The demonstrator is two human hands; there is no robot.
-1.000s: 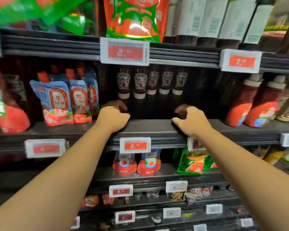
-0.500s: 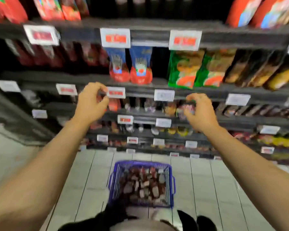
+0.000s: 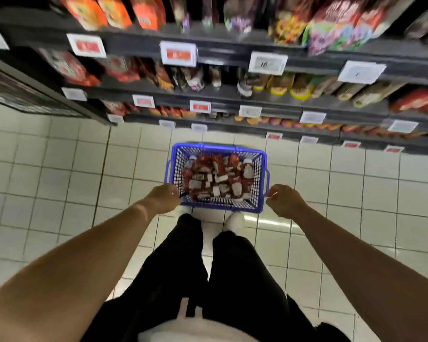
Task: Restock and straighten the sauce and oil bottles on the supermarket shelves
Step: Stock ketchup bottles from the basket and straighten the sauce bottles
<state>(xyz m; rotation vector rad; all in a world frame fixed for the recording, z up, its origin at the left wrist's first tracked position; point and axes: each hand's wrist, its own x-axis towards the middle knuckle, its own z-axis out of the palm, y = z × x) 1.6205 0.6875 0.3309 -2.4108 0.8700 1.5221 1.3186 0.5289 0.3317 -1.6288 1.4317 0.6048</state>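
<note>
Left hand (image 3: 164, 198), right hand (image 3: 284, 201) flank basket (image 3: 257, 183); bottles (image 3: 218, 178) lying jumbled

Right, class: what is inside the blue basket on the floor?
The blue basket holds a heap of red sauce bottles with pale caps and labels, lying jumbled. Whatever lies beneath the top bottles is covered, so their number cannot be told.

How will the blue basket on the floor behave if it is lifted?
The blue basket is probably heavy: sauce bottles fill it. They lie loose, so they may shift and tilt it. Its thin mesh walls could flex.
</note>
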